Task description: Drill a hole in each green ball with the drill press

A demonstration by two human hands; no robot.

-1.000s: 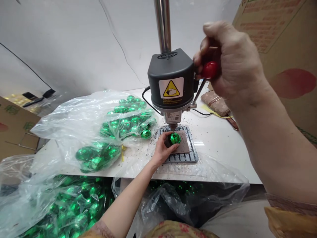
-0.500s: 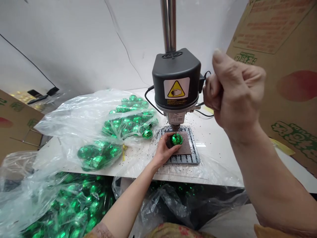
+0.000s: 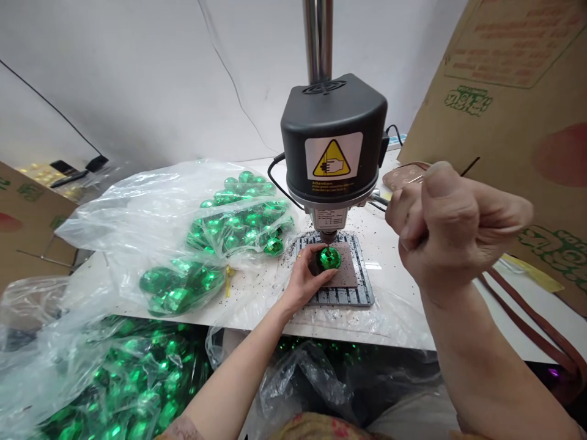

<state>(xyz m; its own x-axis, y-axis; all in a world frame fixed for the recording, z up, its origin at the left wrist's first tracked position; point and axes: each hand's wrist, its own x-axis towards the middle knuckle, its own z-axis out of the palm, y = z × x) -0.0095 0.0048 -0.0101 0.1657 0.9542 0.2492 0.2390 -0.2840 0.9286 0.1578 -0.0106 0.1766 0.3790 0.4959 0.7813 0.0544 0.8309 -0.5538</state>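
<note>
A shiny green faceted ball [image 3: 329, 258] sits on a brown board [image 3: 347, 269] over the slotted metal base [image 3: 365, 296] of a bench drill press [image 3: 334, 140]. My left hand [image 3: 305, 275] is closed around the ball's left side, thumb in front and fingers behind. Directly above, the drill chuck [image 3: 328, 236] points down, and its bit meets the top of the ball. At the machine's right side my right hand [image 3: 452, 223] makes a fist around the drill press lever [image 3: 380, 200]; the grip itself is hidden inside the fingers.
Clear plastic bags of green balls [image 3: 238, 214] lie left on the white table [image 3: 270, 305]. A larger bag of balls [image 3: 137, 379] is below the front edge. Dark shavings surround the base. Cardboard boxes [image 3: 509, 140] stand at both sides; a brown strap [image 3: 536, 324] hangs at right.
My right hand has come down and to the right with the lever, and the drill head sits slightly lower. My left hand still holds the ball on the board.
</note>
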